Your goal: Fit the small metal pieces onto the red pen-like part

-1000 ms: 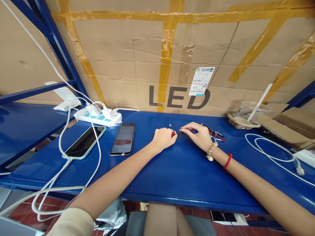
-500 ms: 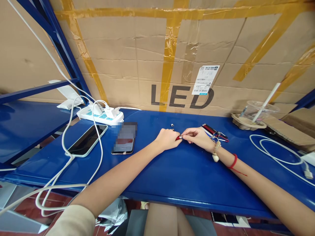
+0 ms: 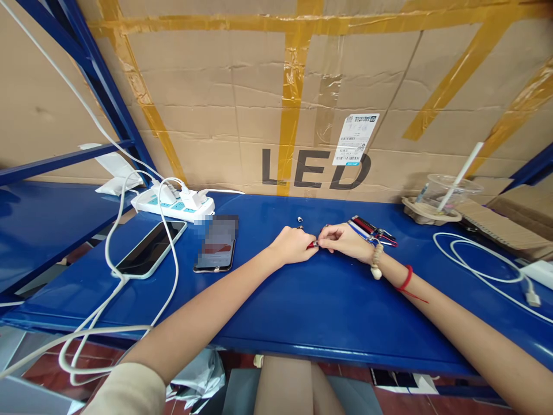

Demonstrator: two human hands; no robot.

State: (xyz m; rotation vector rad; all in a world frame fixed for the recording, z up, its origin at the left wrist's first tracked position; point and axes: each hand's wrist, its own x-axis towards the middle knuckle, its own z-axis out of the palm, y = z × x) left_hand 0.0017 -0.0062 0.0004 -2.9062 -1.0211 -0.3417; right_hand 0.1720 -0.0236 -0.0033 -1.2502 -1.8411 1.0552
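My left hand point(image 3: 294, 245) is closed around a slim red pen point(image 3: 311, 245), whose short red part and silver end stick out on the right. Most of the pen is hidden inside the fist. My right hand point(image 3: 343, 239) pinches at the silver end with thumb and fingertips; a small part between them is too tiny to make out. Just behind the left hand lies a small silver-and-black piece point(image 3: 299, 219). Several slim pens point(image 3: 374, 229), red, black and blue, lie beyond the right hand and are partly covered by it.
Left on the blue table point(image 3: 345, 311) are a lit phone point(image 3: 217, 245), a white-edged phone point(image 3: 151, 251) and a power strip point(image 3: 173, 203) with trailing white cables. A plastic cup point(image 3: 449, 190) in a cardboard holder and a coiled cable point(image 3: 479, 268) lie right. A large carton point(image 3: 224, 115) stands behind.
The view has shifted slightly, moving the scene a little to the left. Both hands keep almost the same position around the red pen.
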